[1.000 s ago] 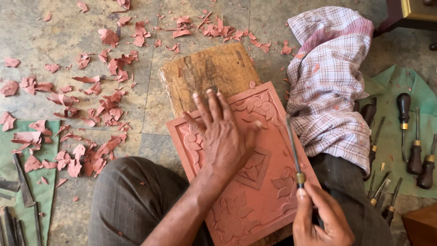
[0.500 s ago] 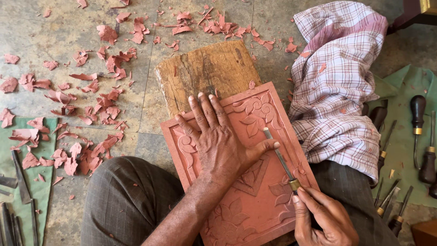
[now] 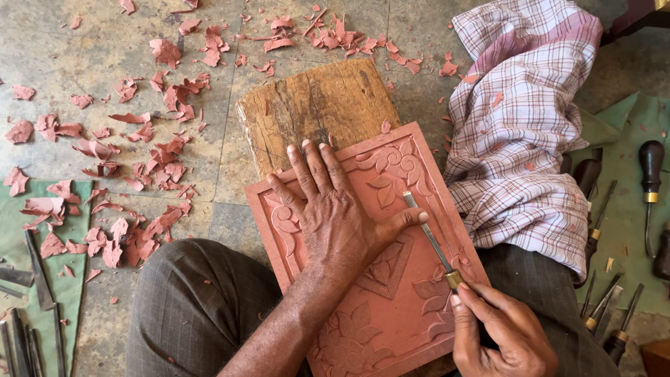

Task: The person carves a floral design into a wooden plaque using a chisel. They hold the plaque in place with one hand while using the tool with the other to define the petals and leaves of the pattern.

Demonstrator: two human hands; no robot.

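Chisel [image 3: 427,234] tip shifted toward left thumb; left hand [image 3: 335,216] fingers spread on 1 panel [image 3: 412,321]; right hand [image 3: 499,335] grips handle.

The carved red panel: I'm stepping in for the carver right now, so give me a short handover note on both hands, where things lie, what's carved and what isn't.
Left hand: flat on the carved red panel, fingers spread, thumb against the chisel's blade.
Right hand: closed on the handle of the chisel, tip on the panel near its upper middle.
The panel lies tilted across the lap, its top edge on the wooden block.
More chisels lie on green cloth at the right; others at the lower left.
Done: leaf scrolls, central diamond and lower flowers are cut in relief; red shavings cover the floor.
Left: cannot tell beyond the spot under the tip.
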